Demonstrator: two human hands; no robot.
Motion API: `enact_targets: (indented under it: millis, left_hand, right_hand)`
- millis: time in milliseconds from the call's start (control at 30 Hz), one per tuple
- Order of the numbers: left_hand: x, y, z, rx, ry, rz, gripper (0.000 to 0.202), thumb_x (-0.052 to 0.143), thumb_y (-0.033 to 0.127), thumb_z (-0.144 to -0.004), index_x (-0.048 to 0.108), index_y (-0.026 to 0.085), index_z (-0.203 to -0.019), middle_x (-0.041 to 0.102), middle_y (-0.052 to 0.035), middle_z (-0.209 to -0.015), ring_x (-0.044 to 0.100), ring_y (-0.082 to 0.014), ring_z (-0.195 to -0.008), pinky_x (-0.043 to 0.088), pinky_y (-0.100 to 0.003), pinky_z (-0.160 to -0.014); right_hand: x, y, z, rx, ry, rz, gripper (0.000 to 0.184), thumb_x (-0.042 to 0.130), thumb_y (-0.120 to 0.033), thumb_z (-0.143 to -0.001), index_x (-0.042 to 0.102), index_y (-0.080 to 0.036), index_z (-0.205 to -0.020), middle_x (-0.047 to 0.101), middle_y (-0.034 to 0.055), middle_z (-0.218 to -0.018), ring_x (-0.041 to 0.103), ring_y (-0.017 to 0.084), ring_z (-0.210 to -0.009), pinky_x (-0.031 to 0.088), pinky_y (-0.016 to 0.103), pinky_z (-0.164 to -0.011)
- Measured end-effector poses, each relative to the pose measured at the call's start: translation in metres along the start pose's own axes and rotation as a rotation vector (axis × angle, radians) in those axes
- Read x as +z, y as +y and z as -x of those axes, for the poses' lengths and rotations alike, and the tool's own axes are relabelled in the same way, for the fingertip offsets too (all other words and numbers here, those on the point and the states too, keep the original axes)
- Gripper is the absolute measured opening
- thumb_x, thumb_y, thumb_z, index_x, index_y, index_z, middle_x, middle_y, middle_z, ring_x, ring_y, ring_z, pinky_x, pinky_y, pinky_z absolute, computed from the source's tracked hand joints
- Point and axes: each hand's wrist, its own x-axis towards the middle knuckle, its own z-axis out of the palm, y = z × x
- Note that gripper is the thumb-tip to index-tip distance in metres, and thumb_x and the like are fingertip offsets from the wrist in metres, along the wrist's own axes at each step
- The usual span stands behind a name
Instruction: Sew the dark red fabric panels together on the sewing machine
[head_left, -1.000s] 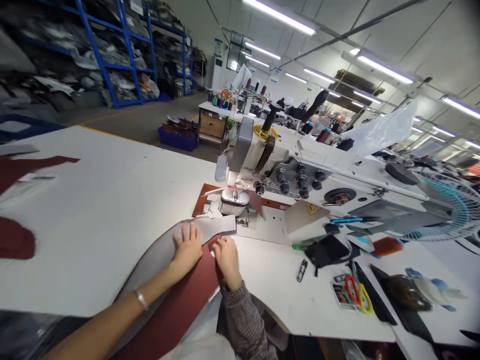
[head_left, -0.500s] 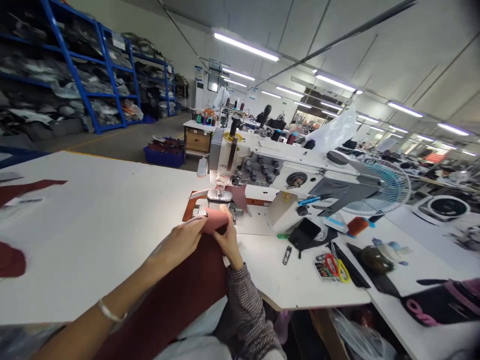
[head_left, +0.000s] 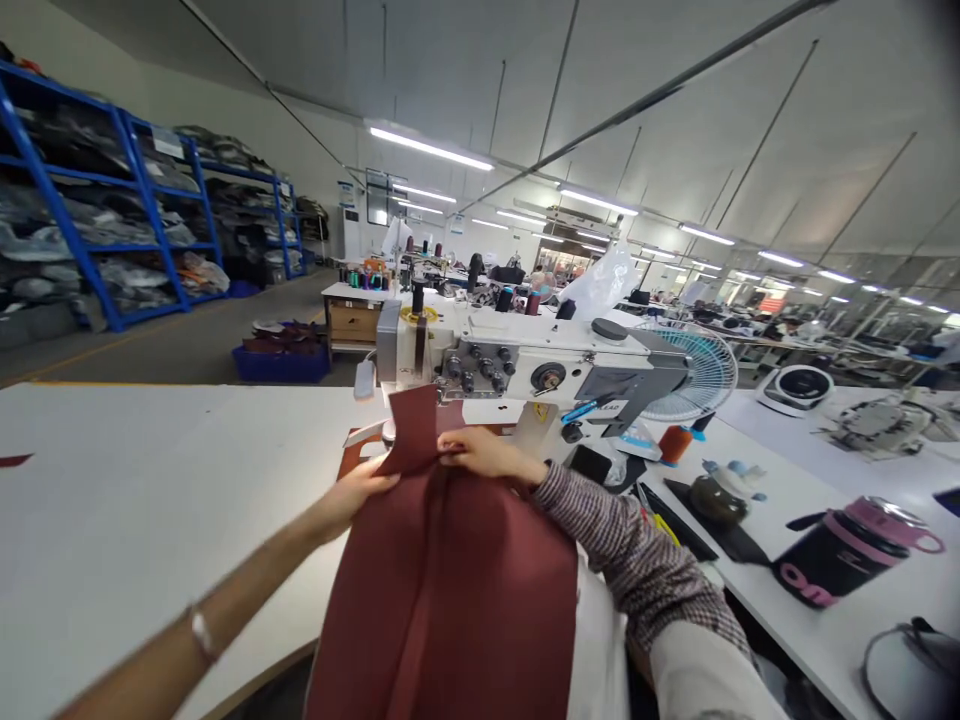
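The left hand [head_left: 352,490] and right hand [head_left: 480,452] are closing on the top edge of a maroon panel [head_left: 442,620], holding it up just before the sewing machine [head_left: 480,360]. A center seam [head_left: 431,560] is apparently finished; the panel is not feeding through.

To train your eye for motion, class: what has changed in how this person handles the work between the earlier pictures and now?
The left hand and right hand have raised the maroon panel from low at the table edge to upright in front of the sewing machine, both holding its upper part. The sewing machine and white table stayed as they were.
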Motion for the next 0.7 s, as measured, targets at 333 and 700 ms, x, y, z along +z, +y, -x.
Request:
enact_targets:
  millis: [333,700]
  left_hand:
    - [0.07,-0.123,0.05,0.348,0.672,-0.917,0.07,0.027,0.024,-0.099,0.003,0.029,-0.165,0.06,-0.0145,-0.142,0.066,-0.0323,-0.122,0.06,-0.051,-0.093]
    - [-0.001,-0.139,0.005,0.764,0.537,-1.119,0.061,0.047,0.012,-0.099,0.033,0.019,-0.158,0.063,-0.0143,-0.141,0.056,-0.0278,-0.136,0.043,-0.044,-0.12]
  right_hand:
    - [0.116,-0.007,-0.065,0.154,0.134,0.543,0.021,0.056,-0.03,-0.096,0.072,-0.016,-0.095,0.072,0.0115,-0.077,0.066,0.023,-0.065,0.045,0.031,-0.059]
    - [0.089,0.023,-0.087,0.126,-0.047,-0.275,0.029,0.052,-0.028,-0.094,0.063,-0.015,-0.07,0.069,0.0051,-0.079,0.061,0.015,-0.074,0.051,0.026,-0.072]
